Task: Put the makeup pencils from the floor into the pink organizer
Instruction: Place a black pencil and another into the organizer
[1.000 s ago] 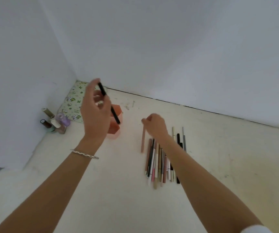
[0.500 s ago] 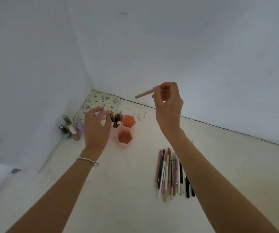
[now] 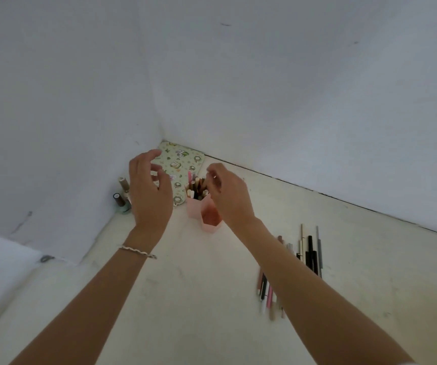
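The pink organizer (image 3: 194,209), made of hexagon cells, stands on the floor near the corner. Its back cell holds several pencils (image 3: 197,184) standing upright; the front cell looks empty. My right hand (image 3: 229,197) hovers over the organizer with its fingers curled down at the standing pencils; I cannot make out whether it still pinches one. My left hand (image 3: 150,192) hangs left of the organizer, fingers spread and holding nothing. Several makeup pencils (image 3: 311,255) lie side by side on the floor to the right, partly hidden under my right forearm.
A floral pouch (image 3: 183,160) lies in the corner behind the organizer. Small nail-polish bottles (image 3: 120,200) stand by the left wall. Walls close the space at the left and the back. The pale floor (image 3: 185,299) stretches toward me.
My right hand came down from mid-air, where it held a pink pencil, to the organizer's back cell. My left hand let go of a black pencil earlier and now hangs beside the organizer.
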`<state>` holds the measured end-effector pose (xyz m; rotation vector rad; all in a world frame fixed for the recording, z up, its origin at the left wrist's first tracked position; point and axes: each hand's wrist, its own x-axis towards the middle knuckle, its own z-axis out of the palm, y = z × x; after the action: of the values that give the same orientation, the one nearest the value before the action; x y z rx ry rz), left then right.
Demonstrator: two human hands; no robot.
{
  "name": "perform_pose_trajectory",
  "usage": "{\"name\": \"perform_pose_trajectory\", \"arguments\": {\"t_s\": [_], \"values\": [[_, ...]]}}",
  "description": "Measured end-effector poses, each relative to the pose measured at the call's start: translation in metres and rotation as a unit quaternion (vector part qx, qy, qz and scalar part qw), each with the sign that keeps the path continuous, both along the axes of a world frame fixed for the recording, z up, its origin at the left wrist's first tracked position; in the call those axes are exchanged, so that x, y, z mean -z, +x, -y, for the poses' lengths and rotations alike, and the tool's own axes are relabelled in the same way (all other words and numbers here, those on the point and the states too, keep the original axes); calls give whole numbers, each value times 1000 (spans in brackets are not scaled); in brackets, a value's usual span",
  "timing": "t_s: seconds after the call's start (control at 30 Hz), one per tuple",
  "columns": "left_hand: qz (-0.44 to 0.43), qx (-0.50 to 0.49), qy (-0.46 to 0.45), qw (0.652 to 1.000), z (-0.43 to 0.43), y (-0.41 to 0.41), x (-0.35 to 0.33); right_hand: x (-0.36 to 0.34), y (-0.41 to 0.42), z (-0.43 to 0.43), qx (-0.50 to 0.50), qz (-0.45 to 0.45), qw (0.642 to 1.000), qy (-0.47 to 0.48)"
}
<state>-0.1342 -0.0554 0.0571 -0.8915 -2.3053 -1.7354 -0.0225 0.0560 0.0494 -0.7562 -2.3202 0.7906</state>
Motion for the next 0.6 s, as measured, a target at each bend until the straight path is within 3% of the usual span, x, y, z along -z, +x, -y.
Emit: {"name": "perform_pose_trajectory", "arguments": {"t_s": [0.13,0.3,0.37,0.47,0.6], "values": [[10,25,-8,1000,-9,27,-3,9,6,-1,-15,48,988,144],[-56,131,-42,989,-32,84,8,-11,53,-37,127,-85,986,71],[-4,197,-142,970,-46,113,24,-16,79,-52,164,-97,981,31],[85,245,-356,898,-63,149,60,-15,118,-68,207,-93,974,-23],[120,240,-463,845,-77,182,89,-4,172,-79,243,-69,966,-58]]}}
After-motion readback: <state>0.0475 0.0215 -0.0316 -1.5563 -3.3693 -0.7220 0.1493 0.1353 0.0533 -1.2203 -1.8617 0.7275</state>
